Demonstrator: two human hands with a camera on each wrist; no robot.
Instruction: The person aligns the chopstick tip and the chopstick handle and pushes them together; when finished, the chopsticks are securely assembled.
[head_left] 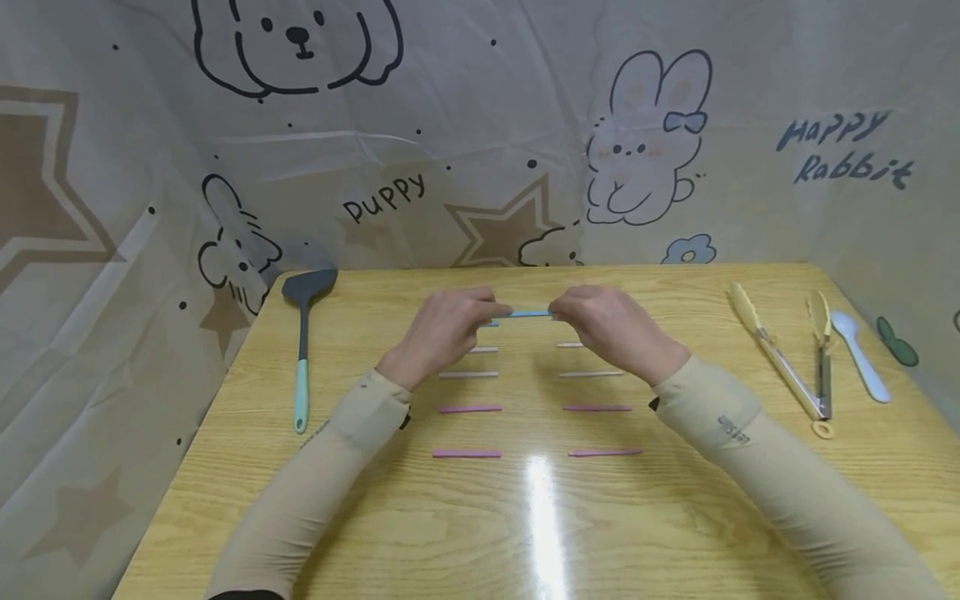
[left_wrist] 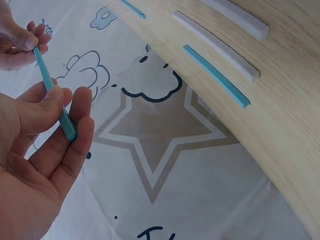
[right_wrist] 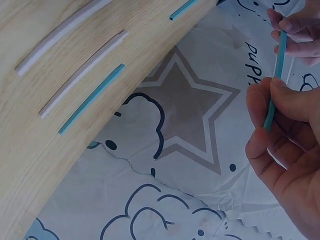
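Note:
A slim teal stick (head_left: 531, 314) spans the gap between both hands, above the far part of the table. My left hand (head_left: 448, 332) pinches its left end between thumb and fingers; the left wrist view shows the stick's thicker end (left_wrist: 68, 125) lying against those fingers. At the other end, my right hand (head_left: 617, 327) pinches it the same way, with the tip (right_wrist: 269, 117) showing past the thumb. Below the hands, more sticks lie in two columns: teal (left_wrist: 215, 75), white (head_left: 468, 375) and pink (head_left: 470, 409) on the left, and teal (right_wrist: 92, 99), white (head_left: 591, 374) and pink (head_left: 597, 408) on the right.
On the wooden table (head_left: 375, 525), a spatula (head_left: 303, 342) with a mint handle lies at the left. Tongs (head_left: 787, 371) and a light blue spoon (head_left: 860, 354) lie at the right. A printed cloth (head_left: 465, 100) hangs behind the far edge.

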